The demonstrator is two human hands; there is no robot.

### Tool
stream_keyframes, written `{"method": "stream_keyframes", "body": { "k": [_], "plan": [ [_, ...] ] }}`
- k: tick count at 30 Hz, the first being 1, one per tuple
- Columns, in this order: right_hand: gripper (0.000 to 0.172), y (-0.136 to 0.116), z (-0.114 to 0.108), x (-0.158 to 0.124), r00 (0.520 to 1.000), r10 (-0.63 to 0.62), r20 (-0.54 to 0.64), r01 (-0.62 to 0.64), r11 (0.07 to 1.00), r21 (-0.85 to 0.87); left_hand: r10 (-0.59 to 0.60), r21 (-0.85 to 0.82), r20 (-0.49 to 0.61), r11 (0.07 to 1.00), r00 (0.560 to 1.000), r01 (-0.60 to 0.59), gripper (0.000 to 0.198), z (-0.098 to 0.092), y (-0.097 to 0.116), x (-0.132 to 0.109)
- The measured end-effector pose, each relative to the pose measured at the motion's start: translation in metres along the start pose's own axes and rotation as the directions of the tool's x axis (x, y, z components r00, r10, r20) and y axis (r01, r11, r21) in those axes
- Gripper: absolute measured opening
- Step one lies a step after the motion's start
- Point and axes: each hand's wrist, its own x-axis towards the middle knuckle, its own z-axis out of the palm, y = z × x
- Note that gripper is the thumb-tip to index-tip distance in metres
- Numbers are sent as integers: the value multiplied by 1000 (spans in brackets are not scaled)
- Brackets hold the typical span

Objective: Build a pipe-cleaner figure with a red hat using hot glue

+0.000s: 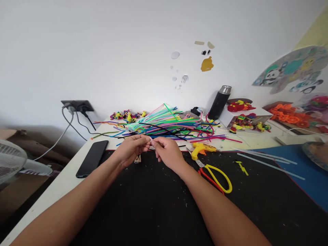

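My left hand (132,148) and my right hand (169,152) meet above the far edge of the black mat (143,205). Between their fingertips is a small whitish piece (151,139), pinched from both sides; its kind is too small to make out. Just behind the hands lies a big heap of coloured pipe cleaners (166,119). Under my left hand a small patterned object (138,159) rests on the mat, partly hidden. To the right of my right hand are a yellow glue gun (203,149) and scissors (217,177) with yellow and red handles, partly behind my forearm.
A black phone (92,159) lies at left, near a wall socket (78,105) with cables. Small pipe-cleaner figures (128,116) stand at the back. On the right are a black flask (219,102), clear glue sticks (271,166), a yellow-green bent piece (241,168) and orange pieces (289,114).
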Motion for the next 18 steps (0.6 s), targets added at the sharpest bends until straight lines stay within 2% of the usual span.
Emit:
{"method": "stream_keyframes", "body": {
  "k": [4,8,13,18],
  "plan": [
    [27,-1,-2,2,998,61,22,-64,987,148,-42,46,58,998,997,39,33,-6,6,0],
    [25,-3,-5,3,993,98,71,-110,976,186,14,220,136,975,991,-44,40,-18,16,0],
    [24,-3,-7,3,993,94,67,-101,988,113,120,523,179,829,977,-198,41,-26,30,-3],
    [24,-2,-7,2,997,44,65,-40,996,-74,121,656,207,719,971,-229,41,-21,39,-8]
  ]
}}
